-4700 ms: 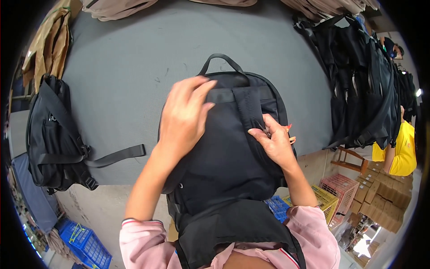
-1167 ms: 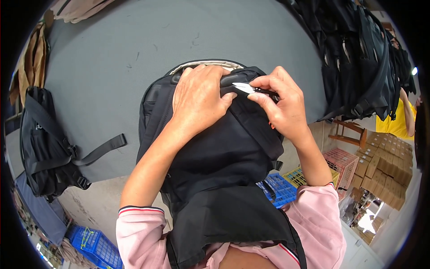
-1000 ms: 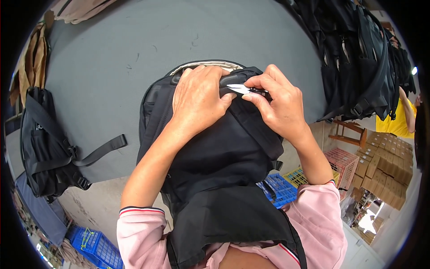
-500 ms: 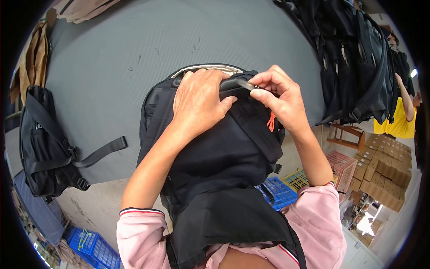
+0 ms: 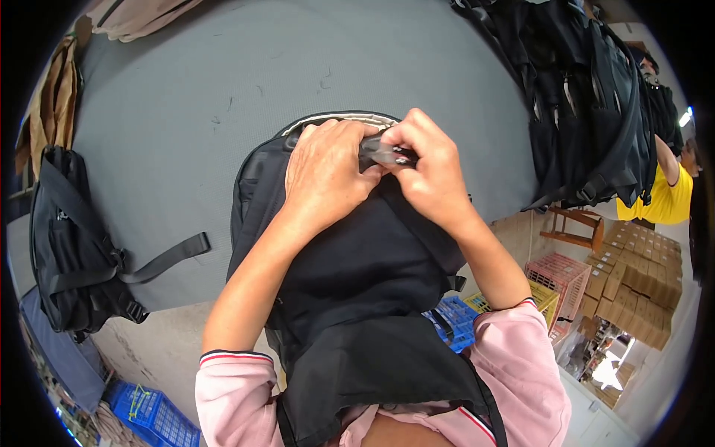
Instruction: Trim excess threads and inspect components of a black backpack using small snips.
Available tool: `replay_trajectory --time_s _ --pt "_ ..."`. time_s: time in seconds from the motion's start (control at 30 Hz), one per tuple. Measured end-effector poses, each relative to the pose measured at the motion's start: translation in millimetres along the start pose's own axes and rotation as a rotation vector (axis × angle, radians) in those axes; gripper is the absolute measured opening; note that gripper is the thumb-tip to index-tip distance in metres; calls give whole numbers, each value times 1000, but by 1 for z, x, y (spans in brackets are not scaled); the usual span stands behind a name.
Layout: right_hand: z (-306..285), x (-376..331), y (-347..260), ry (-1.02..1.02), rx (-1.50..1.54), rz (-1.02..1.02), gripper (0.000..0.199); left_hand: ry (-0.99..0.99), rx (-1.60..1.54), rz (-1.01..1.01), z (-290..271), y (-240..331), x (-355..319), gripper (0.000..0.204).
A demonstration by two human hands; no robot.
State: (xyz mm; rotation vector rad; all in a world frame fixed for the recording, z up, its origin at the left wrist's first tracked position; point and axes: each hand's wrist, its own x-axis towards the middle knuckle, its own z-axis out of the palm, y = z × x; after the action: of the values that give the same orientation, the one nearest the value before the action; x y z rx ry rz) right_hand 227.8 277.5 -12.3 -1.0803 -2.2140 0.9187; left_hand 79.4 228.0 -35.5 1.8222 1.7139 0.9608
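Note:
A black backpack (image 5: 350, 238) lies before me at the table's near edge, with a pale lining (image 5: 357, 116) showing along its top. My left hand (image 5: 324, 167) is closed on the backpack's padded top handle, fingers over it and thumb below. Right beside it, my right hand (image 5: 428, 167) grips small metal thread snips (image 5: 383, 153), whose blades are at the handle next to my left thumb. The fingers cover much of the snips, and the blade tips are hard to make out.
Black backpacks stand in a row (image 5: 588, 112) at the right, and another black bag (image 5: 71, 238) with a loose strap lies left. Thread scraps dot the grey table (image 5: 402, 52). Crates (image 5: 558, 283) and stacked cartons (image 5: 644, 268) sit beyond; a person in yellow (image 5: 663, 197) is far right.
My right hand has moved left with the thread snips, right up to my left hand. The orange cord below the right hand is out of sight. My left hand stays on the handle.

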Motion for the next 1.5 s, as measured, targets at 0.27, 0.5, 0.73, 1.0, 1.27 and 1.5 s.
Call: replay_trajectory --time_s 0.27,0.5,0.73,1.0,1.27,1.5 --pt "-26 -14 -7 -39 40 155 14 15 17 7 -3 -3 -2 41" --pt "-25 -12 -8 1 -195 -6 16 7 19 4 -1 -2 0 41" --pt "-22 -17 4 59 -144 16 16 11 25 -4 -2 -2 0 43" --pt "-32 -34 32 235 202 362 20 7 66 -46 1 -8 2 47" --pt "-3 -22 37 31 396 385 10 552 189 104 -25 -13 -21 38" --pt "4 -24 41 23 318 375 9 155 -106 -622 -64 -41 -73 28"
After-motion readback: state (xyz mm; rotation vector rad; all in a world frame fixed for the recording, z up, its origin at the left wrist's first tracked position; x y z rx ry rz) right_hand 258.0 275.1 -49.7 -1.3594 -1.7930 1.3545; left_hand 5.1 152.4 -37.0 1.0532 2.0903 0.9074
